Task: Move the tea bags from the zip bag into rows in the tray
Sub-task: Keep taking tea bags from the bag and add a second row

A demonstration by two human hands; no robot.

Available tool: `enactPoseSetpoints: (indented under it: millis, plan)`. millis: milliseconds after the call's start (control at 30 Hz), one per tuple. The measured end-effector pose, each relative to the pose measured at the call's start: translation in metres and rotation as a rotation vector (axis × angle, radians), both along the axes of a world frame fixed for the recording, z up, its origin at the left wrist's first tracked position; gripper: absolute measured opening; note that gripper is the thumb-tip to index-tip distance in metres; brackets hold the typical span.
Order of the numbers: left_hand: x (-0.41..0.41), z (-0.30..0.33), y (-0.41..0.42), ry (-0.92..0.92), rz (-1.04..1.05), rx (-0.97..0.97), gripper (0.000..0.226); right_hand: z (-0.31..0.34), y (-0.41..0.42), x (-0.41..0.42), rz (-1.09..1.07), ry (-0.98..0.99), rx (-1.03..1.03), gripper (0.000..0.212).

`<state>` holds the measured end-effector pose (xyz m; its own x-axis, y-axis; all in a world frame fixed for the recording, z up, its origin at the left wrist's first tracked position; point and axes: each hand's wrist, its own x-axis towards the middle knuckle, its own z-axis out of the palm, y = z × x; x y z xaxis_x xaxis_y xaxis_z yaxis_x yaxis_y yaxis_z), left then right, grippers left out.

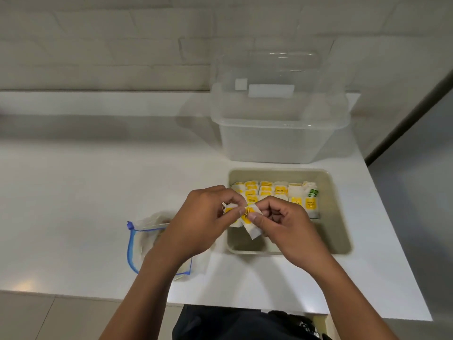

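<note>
Head view is showing both hands meeting over the near left corner of the beige tray [339,217], which is sitting near the right edge of the white counter [73,192]. The left hand [203,217] is pinching a small clump of tea bags [230,212], fingers curled round them; the right hand [286,224] is pinching one tea bag [252,229] by its yellow tag, that bag hanging tilted just above the tray's near rim. Rows of tea bags [282,192] are filling the far half of the tray, while the near half is lying bare. The zip bag [147,244], blue-edged, is lying to the left of the tray, partly under the left forearm, close to the counter's near edge. A clear plastic tub [277,141] is standing just beyond the tray, crowding its far side. The counter is stretching wide and open to the left.
</note>
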<state>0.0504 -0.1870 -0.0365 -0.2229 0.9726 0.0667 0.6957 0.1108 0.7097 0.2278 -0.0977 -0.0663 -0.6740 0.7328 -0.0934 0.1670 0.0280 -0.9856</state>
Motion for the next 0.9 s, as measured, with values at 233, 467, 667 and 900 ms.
enactPoseSetpoints:
  millis: [233, 467, 667, 900]
  plan:
    - [0.021, -0.003, 0.046, -0.144, -0.075, -0.11, 0.006, 0.005, 0.025, 0.027, -0.137, 0.038, -0.045, 0.007]
    - [0.032, -0.018, 0.095, 0.075, -0.284, -0.278, 0.01, -0.017, 0.055, 0.044, -0.126, -0.412, 0.181, 0.008]
    - [0.045, -0.035, 0.117, 0.213, -0.385, -0.329, 0.013, -0.015, 0.068, 0.047, -0.01, -0.637, 0.366, 0.013]
    - [0.042, -0.054, 0.111, 0.213, -0.284, -0.342, 0.013, -0.017, 0.085, 0.048, 0.196, -1.007, 0.331, 0.019]
